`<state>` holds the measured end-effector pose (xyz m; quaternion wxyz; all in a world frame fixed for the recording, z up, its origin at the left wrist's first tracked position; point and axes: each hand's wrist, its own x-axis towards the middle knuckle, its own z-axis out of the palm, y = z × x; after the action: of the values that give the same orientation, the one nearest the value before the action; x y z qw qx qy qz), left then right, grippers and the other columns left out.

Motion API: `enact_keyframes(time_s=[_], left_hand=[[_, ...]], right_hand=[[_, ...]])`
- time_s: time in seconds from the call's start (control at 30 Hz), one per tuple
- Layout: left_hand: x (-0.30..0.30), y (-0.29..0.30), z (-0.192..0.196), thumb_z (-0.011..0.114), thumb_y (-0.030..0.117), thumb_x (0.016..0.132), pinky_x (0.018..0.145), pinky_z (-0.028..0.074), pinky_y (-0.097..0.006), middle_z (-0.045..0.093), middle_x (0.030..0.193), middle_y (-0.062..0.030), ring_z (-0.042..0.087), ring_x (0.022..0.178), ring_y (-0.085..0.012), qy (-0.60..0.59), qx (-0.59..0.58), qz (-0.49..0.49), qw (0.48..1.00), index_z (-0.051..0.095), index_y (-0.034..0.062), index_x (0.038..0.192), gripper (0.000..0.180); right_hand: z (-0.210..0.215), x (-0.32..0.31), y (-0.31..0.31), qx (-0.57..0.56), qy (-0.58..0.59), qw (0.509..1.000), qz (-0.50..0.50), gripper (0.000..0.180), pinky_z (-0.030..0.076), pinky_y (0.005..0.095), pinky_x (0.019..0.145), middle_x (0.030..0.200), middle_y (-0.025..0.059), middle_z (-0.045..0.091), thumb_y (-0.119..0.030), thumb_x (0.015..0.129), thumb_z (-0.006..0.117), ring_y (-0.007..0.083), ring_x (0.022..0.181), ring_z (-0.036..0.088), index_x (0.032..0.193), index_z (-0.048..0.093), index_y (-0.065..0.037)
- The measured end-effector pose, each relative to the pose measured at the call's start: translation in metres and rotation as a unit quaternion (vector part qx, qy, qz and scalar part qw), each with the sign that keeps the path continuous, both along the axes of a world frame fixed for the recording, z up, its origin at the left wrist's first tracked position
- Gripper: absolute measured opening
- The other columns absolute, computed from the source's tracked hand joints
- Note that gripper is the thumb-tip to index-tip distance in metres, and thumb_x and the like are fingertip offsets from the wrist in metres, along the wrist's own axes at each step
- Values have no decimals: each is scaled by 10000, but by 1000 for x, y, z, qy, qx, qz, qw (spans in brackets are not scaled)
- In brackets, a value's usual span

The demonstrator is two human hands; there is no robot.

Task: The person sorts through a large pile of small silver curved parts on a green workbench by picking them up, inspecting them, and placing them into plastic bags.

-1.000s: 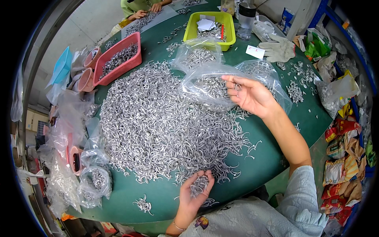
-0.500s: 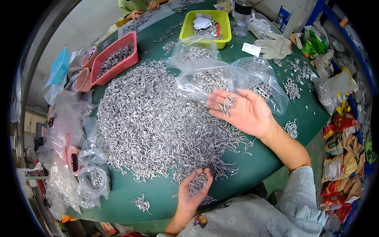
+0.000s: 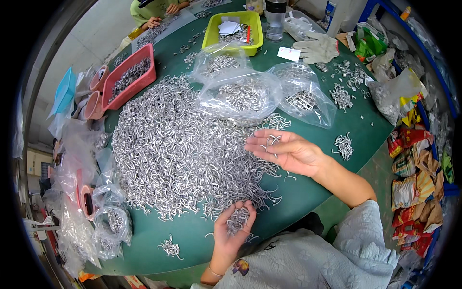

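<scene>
A broad heap of small silvery curved metal pieces (image 3: 178, 149) spreads over the green table. My left hand (image 3: 230, 238) is cupped at the heap's near edge, its fingers curled round a handful of these pieces. Palm up, my right hand (image 3: 298, 156) is over the heap's right edge. A few curved metal pieces (image 3: 273, 140) rest on its outstretched fingers, and the thumb lies along them. One small cluster of the pieces (image 3: 170, 247) sits apart at the near left, another small pile (image 3: 343, 146) to the right of my right hand.
Clear plastic bags of metal parts (image 3: 240, 94) stand behind the heap. Around them are a pink basket (image 3: 149, 72), a yellow-green basket (image 3: 210, 36), a bottle (image 3: 275, 24) and a glove (image 3: 317, 47). Plastic bags (image 3: 72, 202) crowd the left edge. Another person's hands (image 3: 154, 21) work at the far side.
My right hand has tilted and come down a little toward the heap, its thumb moving in along the fingers. My left hand stays cupped round its handful. The whole view has shifted slightly.
</scene>
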<state>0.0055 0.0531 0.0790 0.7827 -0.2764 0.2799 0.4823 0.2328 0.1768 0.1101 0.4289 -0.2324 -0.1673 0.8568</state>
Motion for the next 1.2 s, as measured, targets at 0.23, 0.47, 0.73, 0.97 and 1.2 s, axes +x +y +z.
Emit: enact_keyframes(time_s=[0.23,0.47,0.73,0.97,1.2], left_hand=[[-2,-3,-1,566,-6,877,931,521,-425,597,1054,-240,583,1015,-326,-3,-2,1,1000,610,-86,928,104],[-11,-8,-10,564,22,900,980,495,-477,596,1128,-246,589,1072,-343,-40,5,13,999,595,-73,988,133],[-11,-7,-11,564,20,901,980,496,-470,595,1120,-241,586,1077,-339,-31,2,21,999,593,-81,985,134],[-12,-7,-12,564,20,902,981,498,-464,602,1119,-239,592,1069,-333,-33,-1,14,999,602,-74,978,127],[-11,-4,-7,585,-25,868,941,519,-456,627,1017,-220,593,1038,-341,-19,-19,20,999,614,-79,929,87]], right_hand=[[6,-8,25,40,-34,995,-87,329,411,384,1110,1268,247,527,100,901,517,332,1233,525,1223,450,90],[13,-31,84,83,-93,971,-204,266,415,399,1112,1295,278,467,155,896,422,361,1237,503,1161,438,139],[2,-42,108,98,-205,946,-231,255,465,420,1069,1216,251,517,154,897,409,344,1180,538,1143,476,141],[1,-31,108,113,-215,948,-204,267,502,413,1025,1183,243,530,119,919,428,339,1148,563,1184,455,129],[22,-22,72,-92,20,984,-150,411,399,484,1097,1286,275,460,44,884,421,406,1290,436,1285,373,121]])
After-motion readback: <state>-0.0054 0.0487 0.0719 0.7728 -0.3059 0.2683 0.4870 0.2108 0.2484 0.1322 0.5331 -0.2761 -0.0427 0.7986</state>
